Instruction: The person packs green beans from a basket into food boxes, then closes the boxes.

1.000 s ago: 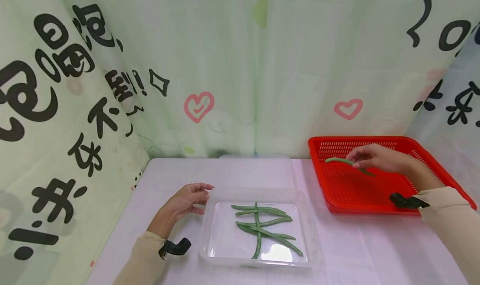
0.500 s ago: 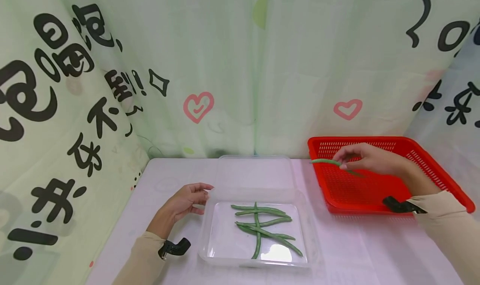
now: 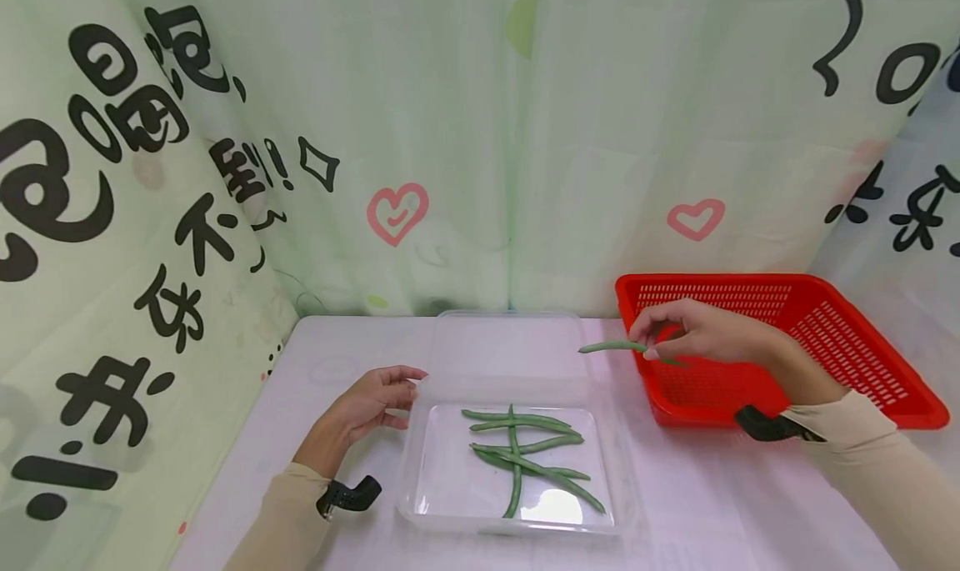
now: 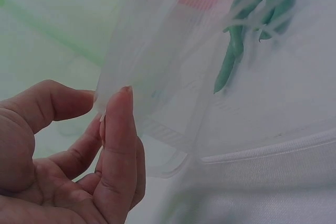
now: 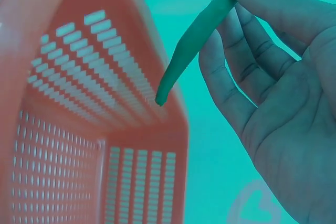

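Observation:
A green bean (image 3: 611,347) is pinched between the thumb and fingertips of my right hand (image 3: 705,329), over the left edge of the red basket (image 3: 862,350). In the right wrist view the same bean (image 5: 191,40) slants downward beside the basket's slotted wall. My left hand (image 3: 371,404) holds the far left rim of a clear plastic box (image 3: 423,504). In the left wrist view its thumb and fingertips sit at both sides of that rim (image 4: 105,87). Several green beans (image 3: 517,450) lie crossed over one another on the box's floor.
Behind the box a clear flat lid (image 3: 510,342) lies on the white-covered table (image 3: 720,488). The basket stands at the back right. A printed curtain (image 3: 465,137) surrounds the table at the back and sides.
My right hand has moved left with the bean, from over the middle of the basket to its left edge. The left hand, the box and the beans inside stay where they were.

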A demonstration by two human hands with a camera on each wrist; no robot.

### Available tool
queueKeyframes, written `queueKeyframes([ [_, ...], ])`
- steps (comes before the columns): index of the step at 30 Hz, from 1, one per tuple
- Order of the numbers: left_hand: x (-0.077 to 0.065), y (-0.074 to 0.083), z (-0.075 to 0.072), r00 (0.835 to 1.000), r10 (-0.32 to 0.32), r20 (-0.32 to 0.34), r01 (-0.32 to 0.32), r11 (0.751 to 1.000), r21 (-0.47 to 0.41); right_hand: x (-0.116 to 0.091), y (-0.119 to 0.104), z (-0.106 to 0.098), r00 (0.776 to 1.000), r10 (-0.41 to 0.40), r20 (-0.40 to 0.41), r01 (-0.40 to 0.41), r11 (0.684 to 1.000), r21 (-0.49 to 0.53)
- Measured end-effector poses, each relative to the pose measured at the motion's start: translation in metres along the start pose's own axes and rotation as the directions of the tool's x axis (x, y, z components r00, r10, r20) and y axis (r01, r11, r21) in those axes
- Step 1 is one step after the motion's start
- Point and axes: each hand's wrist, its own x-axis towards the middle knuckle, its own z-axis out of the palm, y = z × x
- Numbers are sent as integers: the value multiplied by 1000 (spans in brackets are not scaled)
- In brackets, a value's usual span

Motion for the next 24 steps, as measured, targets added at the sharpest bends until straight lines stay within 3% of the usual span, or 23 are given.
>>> queueKeyframes([
  [9, 1, 0, 0, 1000, 1, 2, -1, 1000, 11, 14, -14, 22, 996, -71, 53, 69, 997, 34],
  [24, 1, 1, 0, 1000, 7, -5, -7, 1000, 25, 36, -35, 66, 987, -107, 120, 108, 994, -5],
])
